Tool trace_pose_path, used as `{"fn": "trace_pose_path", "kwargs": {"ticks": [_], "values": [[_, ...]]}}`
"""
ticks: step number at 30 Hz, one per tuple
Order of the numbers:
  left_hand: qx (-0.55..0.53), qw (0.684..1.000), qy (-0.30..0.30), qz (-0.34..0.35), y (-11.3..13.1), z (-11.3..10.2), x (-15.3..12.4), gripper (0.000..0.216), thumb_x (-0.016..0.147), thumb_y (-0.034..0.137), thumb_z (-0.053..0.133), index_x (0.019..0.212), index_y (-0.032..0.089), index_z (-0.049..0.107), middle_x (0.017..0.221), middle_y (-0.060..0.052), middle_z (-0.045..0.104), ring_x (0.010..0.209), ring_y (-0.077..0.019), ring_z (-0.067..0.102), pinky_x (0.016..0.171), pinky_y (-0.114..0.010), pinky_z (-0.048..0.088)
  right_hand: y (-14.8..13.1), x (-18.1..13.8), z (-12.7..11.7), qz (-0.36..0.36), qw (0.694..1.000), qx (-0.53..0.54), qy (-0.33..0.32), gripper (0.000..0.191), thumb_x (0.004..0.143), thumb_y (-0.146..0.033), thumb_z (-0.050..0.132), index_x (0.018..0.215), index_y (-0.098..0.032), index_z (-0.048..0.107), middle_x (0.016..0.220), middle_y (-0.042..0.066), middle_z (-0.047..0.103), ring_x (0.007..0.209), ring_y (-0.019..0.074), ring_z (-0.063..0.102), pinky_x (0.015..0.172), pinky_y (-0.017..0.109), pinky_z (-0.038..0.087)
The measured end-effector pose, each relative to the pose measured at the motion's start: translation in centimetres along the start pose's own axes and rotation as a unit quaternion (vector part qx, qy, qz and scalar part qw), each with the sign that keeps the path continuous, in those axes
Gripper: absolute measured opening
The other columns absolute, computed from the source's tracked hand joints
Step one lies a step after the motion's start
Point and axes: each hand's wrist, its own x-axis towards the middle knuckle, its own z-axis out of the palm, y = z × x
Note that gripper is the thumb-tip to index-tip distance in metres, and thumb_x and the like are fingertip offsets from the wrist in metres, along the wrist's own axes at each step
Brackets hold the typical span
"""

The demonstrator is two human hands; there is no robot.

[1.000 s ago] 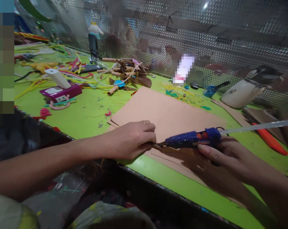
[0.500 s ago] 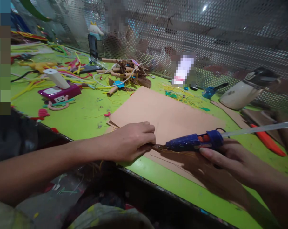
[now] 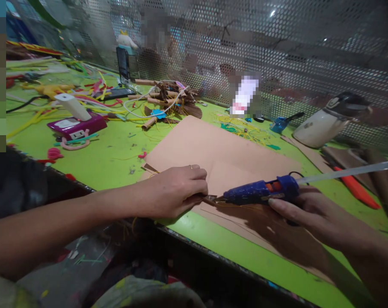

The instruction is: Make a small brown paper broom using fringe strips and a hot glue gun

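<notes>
My right hand (image 3: 315,214) is wrapped round a blue hot glue gun (image 3: 261,191), its nozzle pointing left. A long clear glue stick (image 3: 348,172) sticks out of its back end. My left hand (image 3: 177,188) pinches a small brown strip (image 3: 209,199), its end showing just past my fingertips. The nozzle is at that end; whether it touches, I cannot tell. Beneath both hands lie brown kraft paper sheets (image 3: 194,141), with a thin yellow thread near the strip. Most of the strip is hidden by my left hand.
Behind the paper lies a pile of brown paper rolls (image 3: 171,100) with yellow threads. A purple power socket (image 3: 78,124) stands left. At right are a white-and-black kettle (image 3: 325,122), a blue jar (image 3: 279,124) and an orange-handled tool (image 3: 357,188). The green table's front edge (image 3: 194,239) runs below my hands.
The whole view has shifted slightly. Both hands keep nearly the same place, the glue gun's nozzle still at the brown strip's end.
</notes>
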Motion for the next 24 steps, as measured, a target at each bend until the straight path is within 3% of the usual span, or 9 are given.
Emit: {"fn": "trace_pose_path", "kwargs": {"ticks": [4,13,24], "values": [[-0.001,1.000,-0.002,0.002,0.0,-0.1,0.1,0.013,0.090,0.016,0.046,0.091,0.016,0.059,0.084,-0.006,0.053,0.080,-0.0175,0.049,0.068,-0.027,0.040,-0.2,0.1,0.1,-0.010,1.000,0.008,-0.012,0.029,0.087,-0.044,0.052,0.070,-0.022,0.063,0.061,-0.002,0.055,0.056,0.0145,0.050,0.044,0.021,0.038],[-0.010,1.000,-0.006,-0.012,0.0,-0.1,0.0,0.015,0.091,0.018,0.045,0.092,0.016,0.060,0.085,-0.007,0.053,0.081,-0.0178,0.049,0.069,-0.027,0.040,-0.1,0.3,0.1,-0.006,1.000,-0.014,0.009,0.035,0.085,-0.047,0.051,0.062,-0.021,0.057,0.053,-0.002,0.047,0.045,0.0130,0.040,0.035,0.022,0.028],[-0.010,1.000,-0.005,-0.004,-0.1,-0.1,0.0,0.014,0.091,0.017,0.045,0.092,0.016,0.059,0.084,-0.006,0.052,0.080,-0.0176,0.049,0.068,-0.027,0.040,-1.3,0.7,0.4,-0.037,0.999,0.004,-0.004,0.033,0.088,-0.044,0.048,0.069,-0.021,0.062,0.063,0.000,0.058,0.057,0.0166,0.053,0.049,0.024,0.042]]}}
